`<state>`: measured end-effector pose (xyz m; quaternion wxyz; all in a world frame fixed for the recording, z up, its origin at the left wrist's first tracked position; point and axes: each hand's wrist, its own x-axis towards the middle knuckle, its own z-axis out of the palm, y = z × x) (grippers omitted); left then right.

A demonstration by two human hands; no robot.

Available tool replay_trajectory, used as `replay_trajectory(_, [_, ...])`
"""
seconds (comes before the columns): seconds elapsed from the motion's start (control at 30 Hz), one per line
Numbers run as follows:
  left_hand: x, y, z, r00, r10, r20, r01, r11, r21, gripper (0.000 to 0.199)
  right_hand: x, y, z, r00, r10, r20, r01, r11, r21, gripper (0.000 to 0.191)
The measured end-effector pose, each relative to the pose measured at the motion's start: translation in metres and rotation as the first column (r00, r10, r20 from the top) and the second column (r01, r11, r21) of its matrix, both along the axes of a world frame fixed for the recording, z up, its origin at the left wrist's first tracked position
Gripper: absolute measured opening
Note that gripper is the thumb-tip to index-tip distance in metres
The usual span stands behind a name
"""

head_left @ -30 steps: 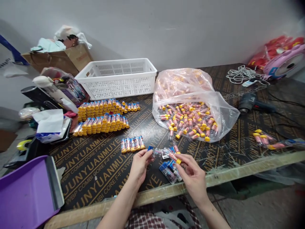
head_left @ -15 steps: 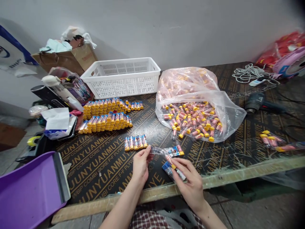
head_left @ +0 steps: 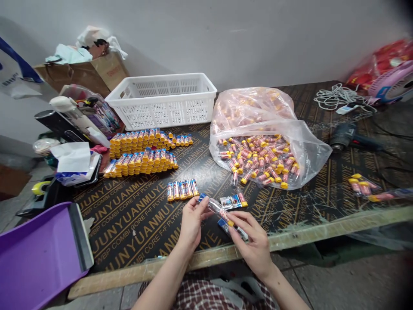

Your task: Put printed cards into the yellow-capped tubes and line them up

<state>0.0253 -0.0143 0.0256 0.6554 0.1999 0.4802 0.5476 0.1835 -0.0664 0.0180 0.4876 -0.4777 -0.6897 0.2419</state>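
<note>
Between my hands is a clear tube [head_left: 217,209] with a pink filling and a yellow cap. My left hand [head_left: 192,219] pinches its upper left end, where a blue sleeve piece shows. The yellow-capped end is gripped by my right hand [head_left: 251,239]. Under and beside my right fingers lie blue printed sleeves [head_left: 225,227]; another blue sleeve [head_left: 229,201] lies just behind, beside a yellow-capped tube [head_left: 241,199]. A short row of blue-wrapped tubes [head_left: 182,190] rests left of these. An open plastic bag [head_left: 314,150] of pink, yellow-capped tubes spreads behind my right hand.
Stacked wrapped tubes [head_left: 142,163] and a white basket [head_left: 167,105] stand back left. A purple dustpan [head_left: 41,254] is at the left edge. A heat gun [head_left: 343,137], loose tubes [head_left: 364,187] and a pink fan [head_left: 392,82] are at the right.
A blue piece now shows at the tube's left end by my left fingers. My right hand has moved slightly left, and the view has shifted a little.
</note>
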Motion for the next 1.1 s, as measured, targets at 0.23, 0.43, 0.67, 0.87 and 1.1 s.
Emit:
replay_trajectory(0.23, [-0.003,-0.004,0.008,0.977,-0.204,0.059,0.206,0.978,-0.036,0.044,0.003,0.006,-0.007,0.988,0.151,0.023,-0.151,0.988,0.014,0.039])
replay_trajectory(0.43, [-0.004,-0.013,0.011,0.919,-0.393,0.020,0.393,0.918,-0.047,0.041,0.010,0.016,-0.007,0.970,0.175,0.170,-0.189,0.979,0.073,0.076])
replay_trajectory(0.67, [0.004,-0.021,0.009,0.876,-0.483,-0.010,0.482,0.875,-0.048,0.038,0.010,0.017,-0.003,0.929,0.359,0.085,-0.355,0.933,-0.054,0.086])
replay_trajectory(0.87, [0.002,-0.022,0.011,0.861,-0.504,0.067,0.507,0.862,-0.032,0.033,0.010,0.015,-0.006,0.934,0.357,-0.026,-0.358,0.928,-0.108,0.083])
replay_trajectory(1.1, [0.001,-0.021,0.013,0.871,-0.482,0.093,0.486,0.873,-0.030,0.030,0.006,0.016,-0.005,0.926,0.363,-0.106,-0.374,0.921,-0.111,0.082])
